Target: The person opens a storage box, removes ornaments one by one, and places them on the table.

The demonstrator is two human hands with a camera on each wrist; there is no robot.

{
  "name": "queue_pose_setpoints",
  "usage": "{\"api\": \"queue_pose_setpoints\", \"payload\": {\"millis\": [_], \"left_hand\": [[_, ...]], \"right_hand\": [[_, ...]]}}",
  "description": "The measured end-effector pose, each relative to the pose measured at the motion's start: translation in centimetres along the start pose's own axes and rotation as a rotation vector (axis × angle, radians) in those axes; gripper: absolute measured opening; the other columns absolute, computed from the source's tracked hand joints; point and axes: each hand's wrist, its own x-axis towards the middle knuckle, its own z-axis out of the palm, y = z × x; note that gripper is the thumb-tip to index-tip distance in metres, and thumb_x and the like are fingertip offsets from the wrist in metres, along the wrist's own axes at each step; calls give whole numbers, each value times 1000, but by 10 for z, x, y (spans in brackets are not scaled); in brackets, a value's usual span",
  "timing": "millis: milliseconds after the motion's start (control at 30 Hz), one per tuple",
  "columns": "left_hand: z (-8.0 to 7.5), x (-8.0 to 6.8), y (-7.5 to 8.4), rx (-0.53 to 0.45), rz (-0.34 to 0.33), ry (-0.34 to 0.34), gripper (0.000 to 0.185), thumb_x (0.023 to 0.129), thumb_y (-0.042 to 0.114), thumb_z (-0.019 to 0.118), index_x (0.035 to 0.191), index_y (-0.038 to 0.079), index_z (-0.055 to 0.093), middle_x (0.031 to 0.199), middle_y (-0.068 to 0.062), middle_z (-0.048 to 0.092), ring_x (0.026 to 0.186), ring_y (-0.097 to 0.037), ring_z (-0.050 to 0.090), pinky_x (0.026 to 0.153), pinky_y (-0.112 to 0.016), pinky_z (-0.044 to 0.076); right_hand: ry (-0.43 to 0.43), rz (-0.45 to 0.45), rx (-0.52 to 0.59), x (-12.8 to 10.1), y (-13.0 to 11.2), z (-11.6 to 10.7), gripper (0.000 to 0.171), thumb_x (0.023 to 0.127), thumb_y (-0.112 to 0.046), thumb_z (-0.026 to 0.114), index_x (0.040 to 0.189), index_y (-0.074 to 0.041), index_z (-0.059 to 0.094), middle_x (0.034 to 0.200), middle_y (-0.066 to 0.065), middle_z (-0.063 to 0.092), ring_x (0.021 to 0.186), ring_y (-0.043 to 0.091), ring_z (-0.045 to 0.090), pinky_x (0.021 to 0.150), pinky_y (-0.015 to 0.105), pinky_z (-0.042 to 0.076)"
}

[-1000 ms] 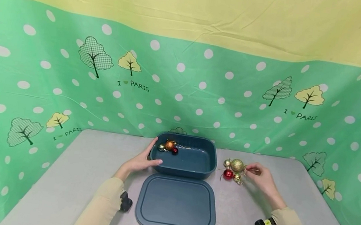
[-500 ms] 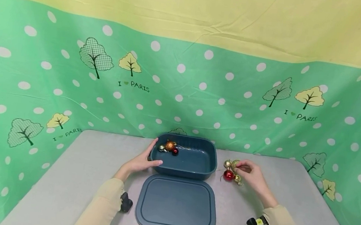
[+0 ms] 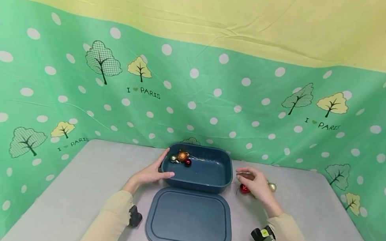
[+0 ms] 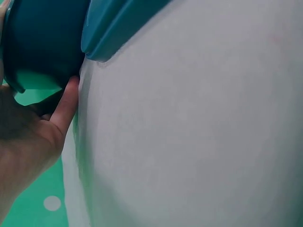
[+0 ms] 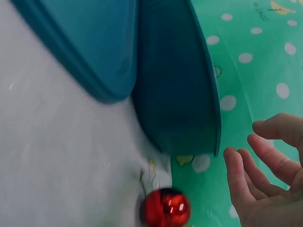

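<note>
A dark blue plastic box [image 3: 207, 186] stands at the table's far side, with a small gold bauble [image 3: 173, 159], an orange bauble [image 3: 183, 156] and a dark red bauble [image 3: 188, 162] inside its left end. My left hand [image 3: 149, 174] holds that end, thumb along the front and fingers at the left wall. Just right of the box, my right hand [image 3: 255, 184] hovers with fingers apart over loose baubles; the right wrist view shows nothing between them. A shiny red bauble [image 5: 165, 208] lies below it, and a gold bauble [image 3: 272, 186] shows beyond the hand. Other baubles are hidden.
The matching blue lid [image 3: 189, 220] lies flat on the grey table [image 3: 100, 181] in front of the box. A green and yellow printed cloth [image 3: 196, 89] hangs behind and around the table.
My right hand has moved left from the gold baubles toward the box, covering most of the pile. A gold bauble now shows to its right. The left hand and box have stayed put.
</note>
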Motion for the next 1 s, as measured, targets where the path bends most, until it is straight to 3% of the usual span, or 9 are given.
{"api": "queue_pose_setpoints", "payload": {"millis": [200,267,467,533,733,1000], "left_hand": [[-1,1,-1,38,-11,6,101,89,36,69,156,24,-6,161,-11,-7,143,-41,2,109,-63,16],[-2,-2,7,43,-14,-4,102,90,33,69,156,19,-7,160,-14,-7,143,-42,1,109,-64,15],[-4,-5,16,45,-20,-17,103,89,31,70,156,14,-7,160,-16,-8,142,-44,1,109,-64,14],[-2,-1,8,52,-28,-14,105,88,35,70,156,19,-8,160,-13,-9,143,-42,1,110,-63,13],[-4,-1,11,25,-31,-30,110,85,39,73,156,17,-8,160,-13,-9,143,-41,0,111,-61,11],[-5,-1,15,16,-29,-45,111,85,36,74,155,14,-9,160,-13,-10,144,-39,-2,112,-59,8]], "right_hand": [[-29,-2,3,8,-9,13,27,91,-3,65,113,12,62,110,26,65,98,33,65,69,30,53],[-40,-14,21,10,-12,18,25,91,-2,65,112,11,63,110,27,64,98,34,65,70,30,53],[-94,-67,91,19,-17,35,21,90,2,64,110,8,64,111,28,62,100,38,64,80,29,54],[-106,-63,88,22,-19,42,21,91,1,63,110,8,64,112,29,61,101,38,63,82,33,54],[-120,-58,50,27,-24,57,19,91,-1,63,109,7,64,110,26,63,100,36,64,81,41,54],[-145,-21,41,35,-29,71,20,90,-3,64,109,3,66,113,23,63,100,32,65,83,41,54]]}}
